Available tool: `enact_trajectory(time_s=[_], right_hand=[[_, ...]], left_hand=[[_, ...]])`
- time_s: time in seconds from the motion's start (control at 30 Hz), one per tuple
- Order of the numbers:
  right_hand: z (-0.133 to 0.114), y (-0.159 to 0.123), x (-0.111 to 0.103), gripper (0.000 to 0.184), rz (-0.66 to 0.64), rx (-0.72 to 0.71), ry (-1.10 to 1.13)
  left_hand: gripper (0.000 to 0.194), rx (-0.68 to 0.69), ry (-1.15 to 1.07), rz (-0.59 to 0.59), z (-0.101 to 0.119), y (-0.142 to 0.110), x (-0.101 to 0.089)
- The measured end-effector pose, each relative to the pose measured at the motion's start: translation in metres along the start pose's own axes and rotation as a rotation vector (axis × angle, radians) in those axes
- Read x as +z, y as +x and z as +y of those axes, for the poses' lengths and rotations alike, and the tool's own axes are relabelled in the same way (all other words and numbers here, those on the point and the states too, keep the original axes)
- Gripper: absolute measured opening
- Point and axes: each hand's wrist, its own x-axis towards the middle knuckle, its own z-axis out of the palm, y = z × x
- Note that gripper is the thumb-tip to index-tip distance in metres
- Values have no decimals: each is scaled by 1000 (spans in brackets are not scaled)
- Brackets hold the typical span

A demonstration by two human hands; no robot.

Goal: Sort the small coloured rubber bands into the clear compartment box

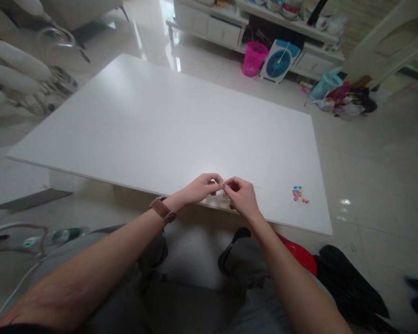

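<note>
Left hand and right hand pinch 1 tiny item, probably for fine control; colourful pieces lie apart on the desk, presumably within reach.

A pink basket stands beside a blue-and-white fan

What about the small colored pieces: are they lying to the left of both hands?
No, the small colored pieces lie on the white table, to the right of the right hand.
</note>
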Motion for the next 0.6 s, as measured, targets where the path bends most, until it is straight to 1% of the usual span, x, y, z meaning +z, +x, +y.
enact_trajectory(time_s=[0.1,0.2,0.37,0.5,0.6], right_hand=[[1,0,0,18,11,14,0],[4,0,0,16,19,16,5],[8,0,0,17,-4,44,27],[6,1,0,19,-7,69,45],[4,1,0,20,-6,74,62]], left_hand=[[24,-41,-20,24,1,0,1],[31,-63,-8,24,-2,0,1],[38,-33,19,44,-7,1,2],[36,15,-7,35,-3,0,4],[34,17,-21,19,0,0,4]])
